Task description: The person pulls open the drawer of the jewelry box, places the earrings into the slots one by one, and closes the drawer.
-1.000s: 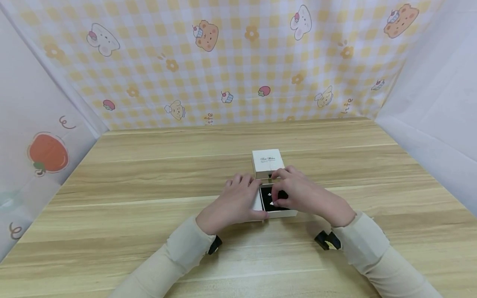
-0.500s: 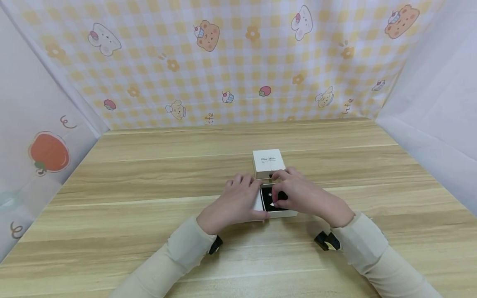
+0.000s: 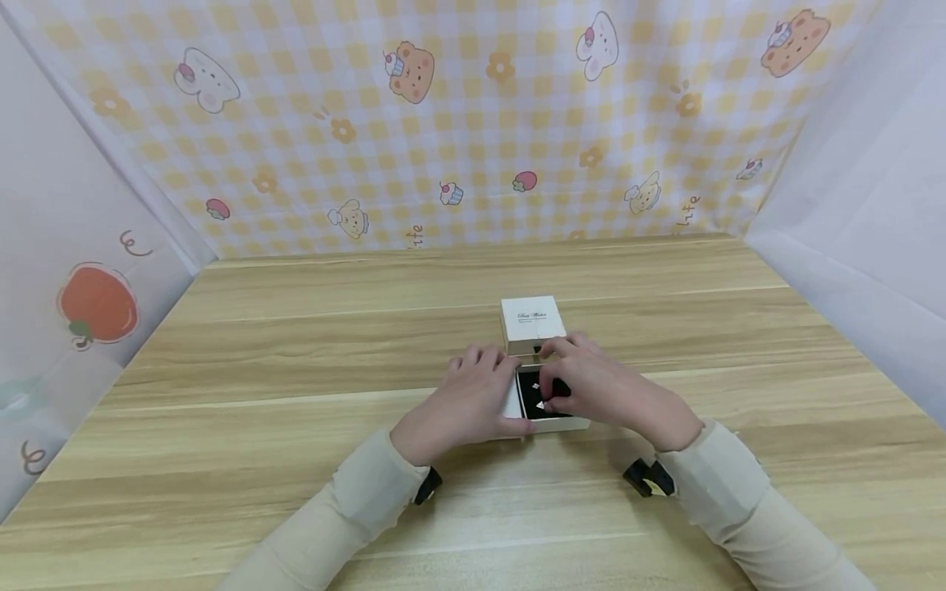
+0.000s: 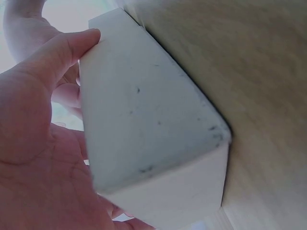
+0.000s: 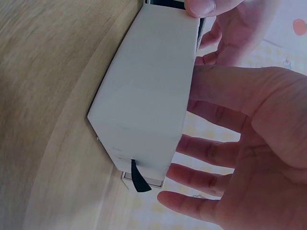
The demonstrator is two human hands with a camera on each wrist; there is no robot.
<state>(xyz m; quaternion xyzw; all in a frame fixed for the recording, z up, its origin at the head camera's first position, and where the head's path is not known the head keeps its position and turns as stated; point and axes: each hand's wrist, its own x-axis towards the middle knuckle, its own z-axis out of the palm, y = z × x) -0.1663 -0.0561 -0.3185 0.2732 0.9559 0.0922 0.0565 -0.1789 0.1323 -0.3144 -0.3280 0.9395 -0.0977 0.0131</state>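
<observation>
An open white jewelry box lies on the table, its drawer (image 3: 559, 425) pulled out to the right of the sleeve (image 3: 512, 404). My left hand (image 3: 473, 402) grips the sleeve, thumb along the near side and fingers over the far side. In the left wrist view the thumb presses the sleeve's white wall (image 4: 139, 105). Inside the drawer is a black insert (image 3: 529, 400) with a small shiny stud (image 3: 535, 386). My right hand (image 3: 591, 382) reaches in from the right, thumb and forefinger pinching a second small earring (image 3: 540, 405). Its other fingers are curled above the drawer.
Directly behind the drawer stands another white box (image 3: 530, 318) with dark lettering on top and a black tab at its front. A black ribbon pull (image 5: 139, 177) hangs from the drawer's end. The wooden table (image 3: 296, 328) meets a yellow checked cloth (image 3: 473, 123) behind.
</observation>
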